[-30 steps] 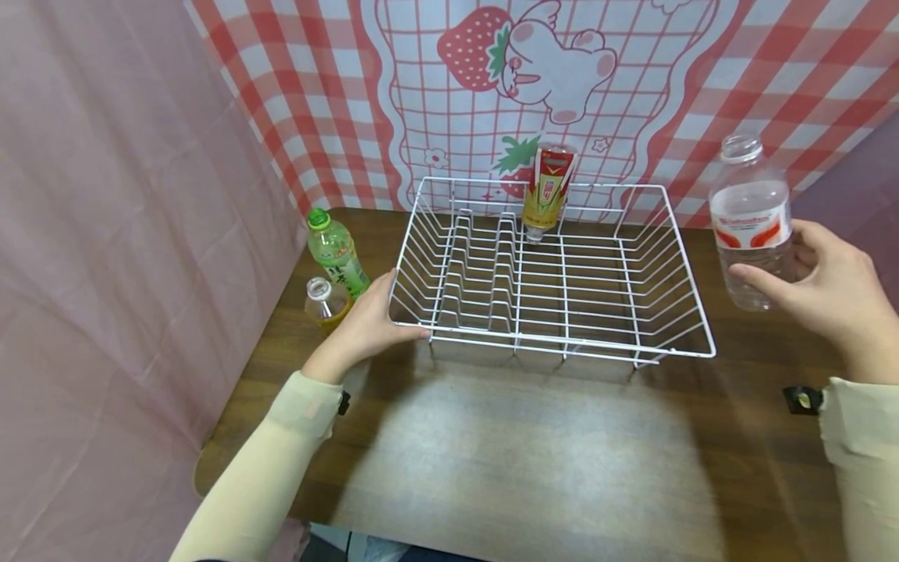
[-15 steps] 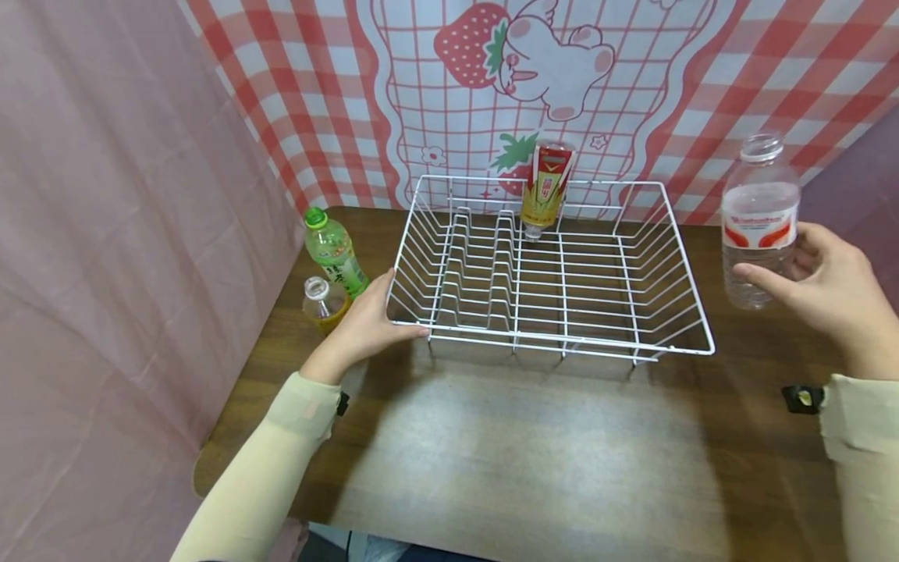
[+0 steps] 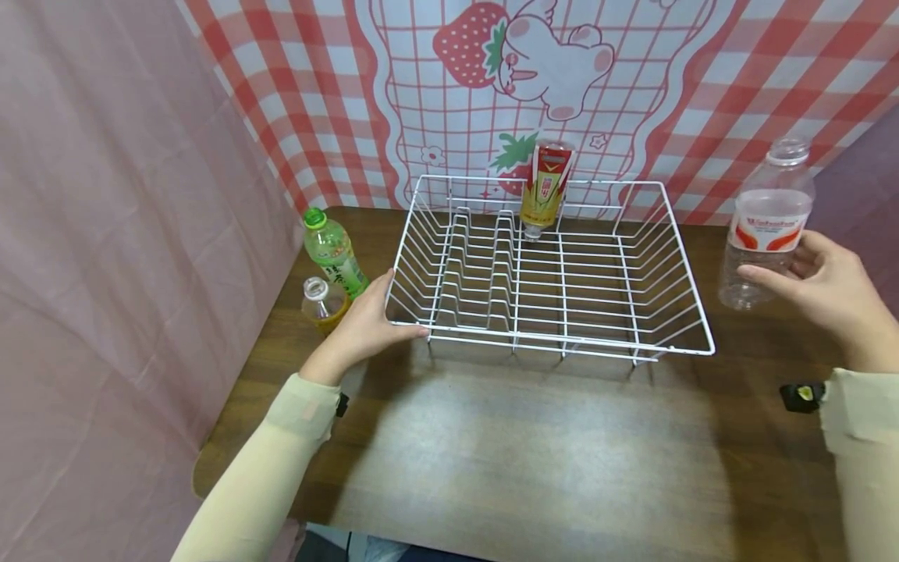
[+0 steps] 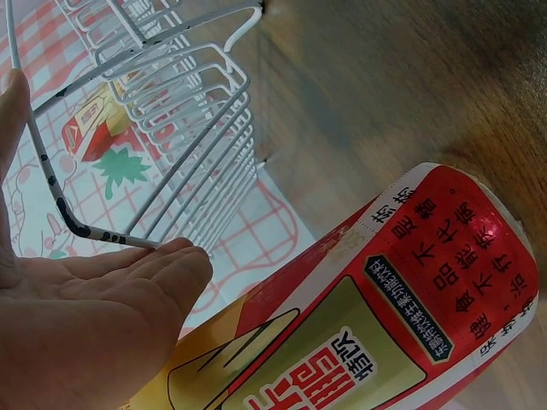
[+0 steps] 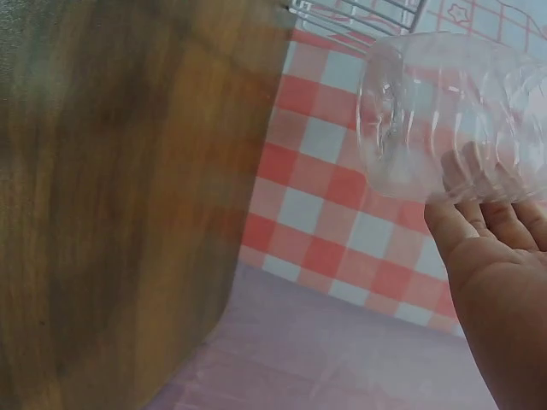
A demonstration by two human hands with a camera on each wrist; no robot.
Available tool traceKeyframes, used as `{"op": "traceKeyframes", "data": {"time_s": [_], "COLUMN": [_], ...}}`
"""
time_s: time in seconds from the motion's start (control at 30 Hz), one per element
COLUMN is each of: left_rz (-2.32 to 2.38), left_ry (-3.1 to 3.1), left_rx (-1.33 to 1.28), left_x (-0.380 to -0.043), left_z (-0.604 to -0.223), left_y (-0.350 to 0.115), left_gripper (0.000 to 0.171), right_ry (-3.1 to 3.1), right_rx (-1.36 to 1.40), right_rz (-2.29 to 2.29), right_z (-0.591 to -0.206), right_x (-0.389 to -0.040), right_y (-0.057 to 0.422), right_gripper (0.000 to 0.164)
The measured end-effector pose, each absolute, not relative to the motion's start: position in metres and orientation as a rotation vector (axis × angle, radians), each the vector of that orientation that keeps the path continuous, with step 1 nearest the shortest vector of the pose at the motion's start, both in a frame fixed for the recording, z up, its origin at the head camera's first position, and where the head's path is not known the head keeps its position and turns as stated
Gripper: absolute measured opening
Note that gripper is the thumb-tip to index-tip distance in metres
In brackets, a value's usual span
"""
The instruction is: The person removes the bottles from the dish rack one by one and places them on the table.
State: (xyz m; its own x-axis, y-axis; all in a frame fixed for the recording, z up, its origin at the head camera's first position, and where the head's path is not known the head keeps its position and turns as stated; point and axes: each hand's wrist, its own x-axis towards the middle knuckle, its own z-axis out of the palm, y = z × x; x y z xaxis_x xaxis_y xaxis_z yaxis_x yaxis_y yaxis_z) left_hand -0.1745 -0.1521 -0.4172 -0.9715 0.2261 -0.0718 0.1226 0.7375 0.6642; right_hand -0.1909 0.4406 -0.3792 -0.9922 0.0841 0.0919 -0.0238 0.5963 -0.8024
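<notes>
At the front left corner of a white wire dish rack [image 3: 548, 341], my left hand [image 3: 368, 324] holds the rim, thumb along the front and fingers along the left side. My right hand [image 3: 832, 293] grips a clear uncapped plastic bottle [image 3: 765, 222] with a red and white label, right of the rack. The bottle leans, neck to the right; in the right wrist view its ribbed base [image 5: 385, 120] appears off the table. Upside down at the rack's back stands a red and yellow bottle [image 3: 546, 187].
Left of the rack stand a green-capped bottle [image 3: 337, 254] and an open bottle [image 3: 325, 300], whose red and yellow label [image 4: 342, 333] fills much of the left wrist view. The wooden table [image 3: 520, 445] meets a checked cloth [image 3: 330, 101] behind and a pink curtain [image 3: 140, 234] at left.
The clear bottle's neck has shifted to the right, and the bottle has gone from nearly upright to tilted. My left hand and the dish rack stay almost still.
</notes>
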Motion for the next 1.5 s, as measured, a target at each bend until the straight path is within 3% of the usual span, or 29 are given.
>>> {"op": "traceKeyframes", "data": {"time_s": [0.57, 1.5], "left_rz": [1.117, 1.099], "left_ry": [2.807, 2.807], "left_rx": [0.339, 0.300], "left_x": [-0.177, -0.175], "left_z": [-0.421, -0.421], "left_y": [-0.155, -0.154], "left_gripper": [0.116, 0.118], "right_ry": [-2.739, -2.726], "right_rx": [-0.086, -0.031], "right_rz": [1.522, 1.656], "right_z": [-0.396, -0.426], "right_x": [-0.201, -0.210], "right_y": [0.452, 0.469], "right_gripper": [0.049, 0.051]}}
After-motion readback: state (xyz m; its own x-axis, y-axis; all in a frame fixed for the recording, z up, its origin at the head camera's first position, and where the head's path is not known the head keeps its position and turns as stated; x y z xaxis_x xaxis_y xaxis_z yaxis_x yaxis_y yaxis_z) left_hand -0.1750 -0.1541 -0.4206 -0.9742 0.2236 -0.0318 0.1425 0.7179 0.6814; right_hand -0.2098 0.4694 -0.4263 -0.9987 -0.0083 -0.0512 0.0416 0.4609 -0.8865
